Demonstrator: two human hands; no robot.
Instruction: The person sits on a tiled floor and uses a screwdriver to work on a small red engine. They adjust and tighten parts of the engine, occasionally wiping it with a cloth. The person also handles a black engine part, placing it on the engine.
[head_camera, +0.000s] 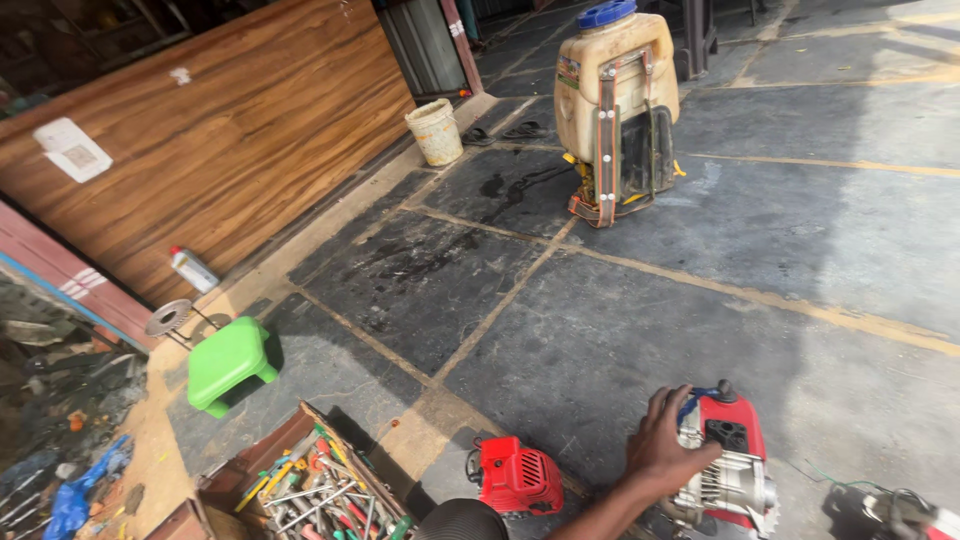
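While our one visible hand (662, 447) rests with fingers spread flat on the small red engine (728, 470) standing on the concrete floor (640, 330), we see a detached red cover (516, 474) just beside it, a wooden toolbox (300, 485), a green stool (230, 364) and a backpack sprayer (614, 100).

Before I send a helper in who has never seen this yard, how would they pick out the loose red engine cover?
Start at the wooden toolbox full of hand tools at the bottom edge of the concrete floor. Just right of it lies the red engine cover. Unlike the small engine under the hand further right, it is all red plastic with slotted vents and nobody touches it.
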